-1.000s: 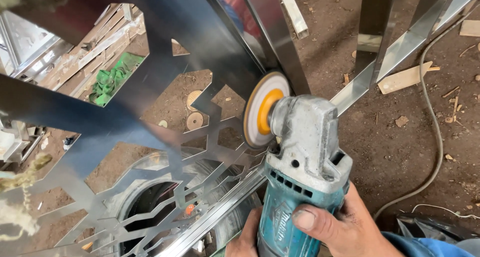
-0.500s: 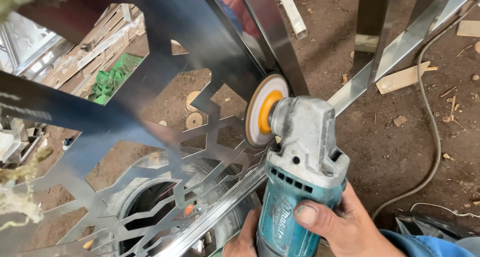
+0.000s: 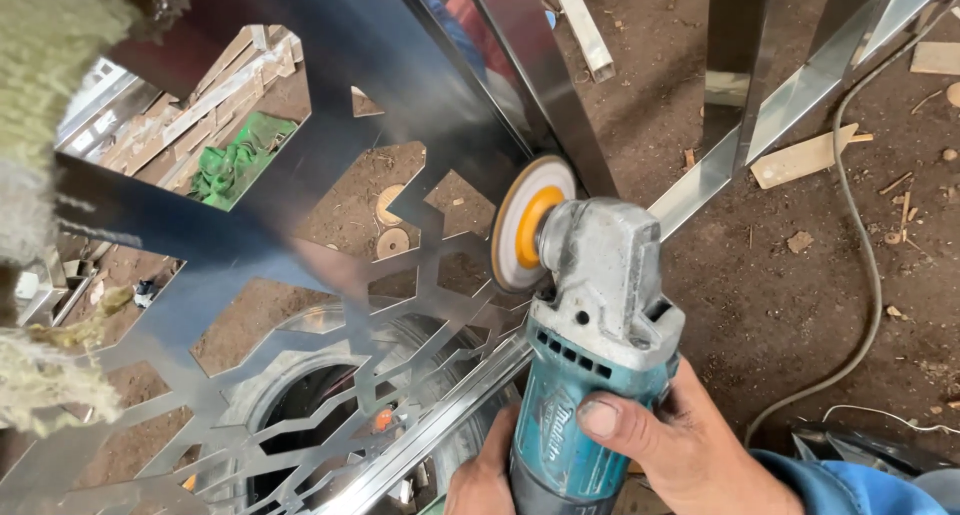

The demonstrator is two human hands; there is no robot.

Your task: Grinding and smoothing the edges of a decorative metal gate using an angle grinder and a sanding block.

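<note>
My right hand (image 3: 660, 450) is shut on the teal body of an angle grinder (image 3: 590, 375), thumb on top, with a blue sleeve behind it. The grinder's grey head carries a flap disc with an orange centre (image 3: 530, 225). The disc's edge rests against a shiny cut-out metal panel (image 3: 330, 175) where it meets a steel frame tube (image 3: 540, 65). Bare fingers (image 3: 488, 475) show on the left side of the grinder's body; I cannot tell whether they are my left hand or my right hand's fingers wrapped around.
Frayed cream knitted fabric (image 3: 45, 105) blurs the left edge, close to the camera. A steel bar (image 3: 760, 125) runs diagonally over the dirt floor. A grey cable (image 3: 860, 225) curves along the right. Wood scraps (image 3: 800, 160) and a green cloth (image 3: 235, 160) lie about.
The disc stays at the same spot on the panel. The cream fabric at the left edge has come further into view.
</note>
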